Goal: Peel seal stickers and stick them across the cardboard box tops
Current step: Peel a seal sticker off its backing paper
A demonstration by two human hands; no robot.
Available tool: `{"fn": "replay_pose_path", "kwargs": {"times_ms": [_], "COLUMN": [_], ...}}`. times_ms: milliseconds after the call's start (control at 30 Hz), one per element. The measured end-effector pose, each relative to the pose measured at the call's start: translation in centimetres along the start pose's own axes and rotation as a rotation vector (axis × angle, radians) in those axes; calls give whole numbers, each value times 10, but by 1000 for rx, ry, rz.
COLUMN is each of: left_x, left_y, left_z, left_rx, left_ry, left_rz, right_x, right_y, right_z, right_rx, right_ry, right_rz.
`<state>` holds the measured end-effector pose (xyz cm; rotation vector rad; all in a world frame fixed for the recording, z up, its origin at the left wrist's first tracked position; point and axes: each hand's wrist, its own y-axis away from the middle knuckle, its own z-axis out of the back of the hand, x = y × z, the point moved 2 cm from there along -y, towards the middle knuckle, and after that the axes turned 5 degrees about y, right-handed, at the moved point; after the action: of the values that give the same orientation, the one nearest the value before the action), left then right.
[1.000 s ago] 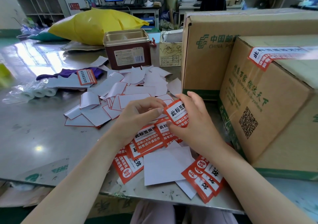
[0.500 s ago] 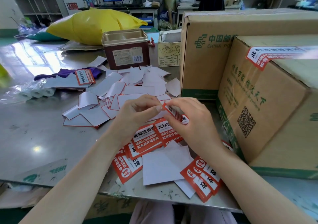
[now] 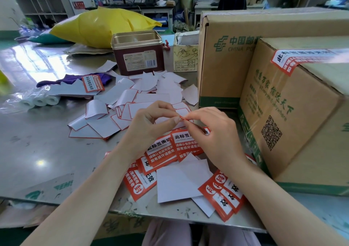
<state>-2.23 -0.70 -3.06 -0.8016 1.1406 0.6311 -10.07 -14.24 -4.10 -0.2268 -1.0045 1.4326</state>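
- Right now we see the left hand [image 3: 151,121] and the right hand [image 3: 213,130] meet in the middle, above the desk [image 3: 37,142].
- Both hands pinch one seal sticker [image 3: 184,117] between them. We see only a thin red edge of it, since it is turned on its side and the fingers hide the rest.
- We cannot tell if the sticker is off its backing.
- More red stickers [image 3: 166,149] lie in a heap on the desk under the hands. The arms cover part of them, so we cannot read all the words.
- A second bunch of red stickers [image 3: 224,194] sits at the near edge of the desk, part of it under the right arm.
- White backing papers [image 3: 143,92] lie scattered behind the hands.
- The near cardboard box [image 3: 283,125] stands at the right, just beside the right hand. Its right side is cut off.
- A sticker on the box [image 3: 289,60] runs across its top and bends down over the edge. The far end is blurry.
- A bigger box [image 3: 226,66] stands behind, partly hidden by the near one.
- A brown tin [image 3: 138,55] and a yellow bag [image 3: 102,26] sit farther back.
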Motion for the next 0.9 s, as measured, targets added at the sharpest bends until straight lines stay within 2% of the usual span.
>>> {"fn": "replay_pose_path", "kwargs": {"times_ms": [333, 633, 833, 900], "left_x": [0, 0, 3, 6], "left_y": [0, -1, -2, -3], "left_z": [-1, -5, -1, 0], "left_rx": [1, 16, -104, -67], "left_ry": [-109, -213, -53, -34], "left_rz": [-58, -93, -17, 25], "right_x": [1, -1, -6, -4], "right_y": [-1, -2, -3, -3], "right_z": [0, 5, 13, 13], "right_rx": [17, 70, 56, 98], "right_ry": [4, -73, -258, -288], "right_rz": [-10, -140, -328, -329]}}
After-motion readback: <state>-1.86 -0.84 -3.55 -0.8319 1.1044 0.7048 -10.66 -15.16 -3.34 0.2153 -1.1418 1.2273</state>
